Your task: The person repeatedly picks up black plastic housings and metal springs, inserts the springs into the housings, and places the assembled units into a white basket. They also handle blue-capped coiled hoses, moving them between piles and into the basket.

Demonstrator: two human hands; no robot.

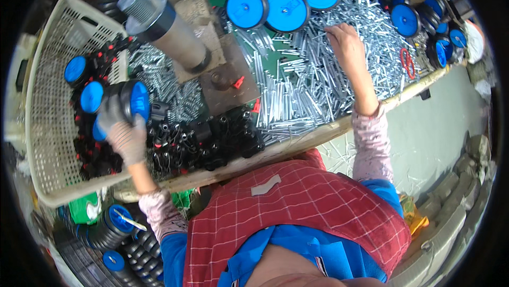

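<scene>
My left hand (124, 136), in a pale glove, is closed around a black wheel assembly with a blue hub (139, 100) over the white basket's near right part. Motion blurs its fingers slightly. Beneath it lie black plastic parts (183, 141) with small red pieces. My right hand (347, 48) is bare and reaches into a heap of shiny metal pins (297, 98) on the bench. Its fingers are drawn together at the pins; whatever they hold is hidden. Black wheels with blue hubs (287, 11) lie just beyond that hand.
A white perforated basket (50, 144) stands at the left. A metal post (177, 40) rises from a plate, with springs (169, 83) beside it. Red-handled scissors (407, 63) lie at the right near the bench edge (318, 134). More wheels (119, 220) sit below left.
</scene>
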